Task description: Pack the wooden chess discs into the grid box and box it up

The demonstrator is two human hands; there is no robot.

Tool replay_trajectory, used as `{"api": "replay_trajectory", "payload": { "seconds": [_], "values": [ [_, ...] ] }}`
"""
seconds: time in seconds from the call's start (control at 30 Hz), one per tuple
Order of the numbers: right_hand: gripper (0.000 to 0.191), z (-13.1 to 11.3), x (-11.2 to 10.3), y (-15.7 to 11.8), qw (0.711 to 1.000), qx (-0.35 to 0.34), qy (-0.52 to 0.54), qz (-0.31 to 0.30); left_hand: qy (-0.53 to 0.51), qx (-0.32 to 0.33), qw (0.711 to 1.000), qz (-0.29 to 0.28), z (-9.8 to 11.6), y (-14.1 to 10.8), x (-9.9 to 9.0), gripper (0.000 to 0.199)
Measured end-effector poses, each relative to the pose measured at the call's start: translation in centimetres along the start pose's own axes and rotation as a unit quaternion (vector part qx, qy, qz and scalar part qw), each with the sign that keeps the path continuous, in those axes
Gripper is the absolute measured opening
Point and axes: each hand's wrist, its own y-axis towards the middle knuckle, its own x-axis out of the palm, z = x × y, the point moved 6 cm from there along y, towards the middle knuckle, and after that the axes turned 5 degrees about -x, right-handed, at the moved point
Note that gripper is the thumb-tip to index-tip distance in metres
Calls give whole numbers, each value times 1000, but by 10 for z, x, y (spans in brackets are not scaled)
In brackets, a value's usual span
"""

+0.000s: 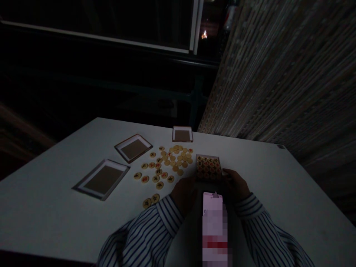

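Observation:
A small box (208,178) on the white table holds several round wooden pieces in rows, marked with red and black characters. At the box's near left corner is my left hand (185,191), dark and partly in shadow, its fingers hard to make out. My right hand (236,183) is at the box's right side, with fingertips by its edge; whether they grip it is too dark to tell. To the left of the box, many loose round pieces (164,175) lie scattered, some with characters up, others plain.
Three shallow box lids or trays stand on the white table (55,178): one at the left (101,196), one behind it (129,161), one at the back (183,141). A lit phone (213,211) is between my forearms. A string curtain (278,74) hangs behind at right.

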Motion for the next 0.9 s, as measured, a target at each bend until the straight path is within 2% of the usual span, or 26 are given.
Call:
{"api": "replay_trajectory", "payload": {
  "seconds": [0.23, 0.4, 0.53, 0.63, 0.8, 0.9],
  "values": [
    [33, -2, -3, 0, 1000, 0, -10, -1, -18, -12, 1000, -19, 5, 1, -7, 38],
    [34, -3, -2, 0, 1000, 0, -7, -5, -23, 5, 1000, -21, 11, 3, -8, 36],
    [33, -2, -3, -1, 1000, -6, -4, 19, -6, -14, 1000, -18, 6, 2, -5, 34],
    [32, -1, -3, -1, 999, -2, -5, 32, -3, 0, 1000, -10, 7, 0, -4, 33],
    [31, -3, -3, -3, 999, 17, 7, 47, -12, 77, 997, -2, 19, -3, -7, 32],
    [32, -3, -5, -3, 998, 27, 11, 63, 8, 50, 999, 6, 20, -2, -11, 31]
  ]
}}
